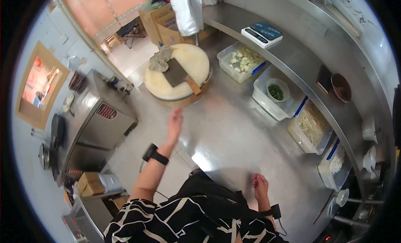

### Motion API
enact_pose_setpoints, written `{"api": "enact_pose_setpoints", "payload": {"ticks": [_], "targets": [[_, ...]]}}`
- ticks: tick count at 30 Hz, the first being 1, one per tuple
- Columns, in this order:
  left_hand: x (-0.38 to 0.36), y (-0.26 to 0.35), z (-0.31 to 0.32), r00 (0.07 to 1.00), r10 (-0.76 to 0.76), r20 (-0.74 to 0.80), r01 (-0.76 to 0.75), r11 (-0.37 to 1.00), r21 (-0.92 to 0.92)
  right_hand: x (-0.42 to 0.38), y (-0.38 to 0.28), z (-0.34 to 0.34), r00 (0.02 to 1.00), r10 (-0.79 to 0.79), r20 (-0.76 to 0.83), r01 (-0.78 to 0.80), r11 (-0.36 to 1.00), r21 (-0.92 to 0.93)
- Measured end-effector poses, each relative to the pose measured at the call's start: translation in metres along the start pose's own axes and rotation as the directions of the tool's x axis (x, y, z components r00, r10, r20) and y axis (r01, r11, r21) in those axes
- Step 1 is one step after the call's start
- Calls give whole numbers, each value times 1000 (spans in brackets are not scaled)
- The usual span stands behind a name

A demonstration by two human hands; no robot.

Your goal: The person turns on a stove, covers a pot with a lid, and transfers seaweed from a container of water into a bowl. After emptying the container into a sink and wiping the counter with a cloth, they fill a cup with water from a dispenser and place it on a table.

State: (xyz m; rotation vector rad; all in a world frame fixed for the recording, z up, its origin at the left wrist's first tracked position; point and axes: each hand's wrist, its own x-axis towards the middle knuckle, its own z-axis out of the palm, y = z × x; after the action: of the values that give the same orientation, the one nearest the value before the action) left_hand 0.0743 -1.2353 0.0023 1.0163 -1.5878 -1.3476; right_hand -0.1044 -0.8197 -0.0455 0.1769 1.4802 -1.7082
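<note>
My left hand [175, 121] reaches forward over the floor beside the steel counter, fingers stretched out and nothing in them. It is nearest the round chopping block [194, 57], a little short of its front edge. On the block lie a cleaver [175, 73] with a wooden handle pointing toward the counter and a crumpled grey cloth [160, 59]. My right hand [260, 184] hangs low in front of my body, close to the counter's near edge. Its fingers are loosely curled and apart, holding nothing that I can see.
Plastic tubs of cauliflower [240, 62], chopped greens [275, 91], bean sprouts [311, 125] and white shreds [336, 161] line the steel counter [225, 138] under a shelf. A kitchen scale [262, 34] sits on that shelf. Cardboard boxes [167, 23] stand behind the block; a steel cabinet [104, 122] is left.
</note>
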Motion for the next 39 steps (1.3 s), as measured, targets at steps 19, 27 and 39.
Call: {"api": "enact_pose_setpoints", "payload": {"ticks": [19, 27, 39], "targets": [[302, 19, -124, 983, 184, -23, -183, 982, 51, -14, -17, 148, 940, -202, -276, 186, 979, -82], [44, 91, -60, 729, -139, 670, 145, 988, 48, 23, -64, 247, 953, -96, 289, 74, 994, 86], [-74, 17, -43, 470, -532, 704, 291, 847, 446, 140, 27, 211, 398, -354, 846, 899, 334, -284]]}}
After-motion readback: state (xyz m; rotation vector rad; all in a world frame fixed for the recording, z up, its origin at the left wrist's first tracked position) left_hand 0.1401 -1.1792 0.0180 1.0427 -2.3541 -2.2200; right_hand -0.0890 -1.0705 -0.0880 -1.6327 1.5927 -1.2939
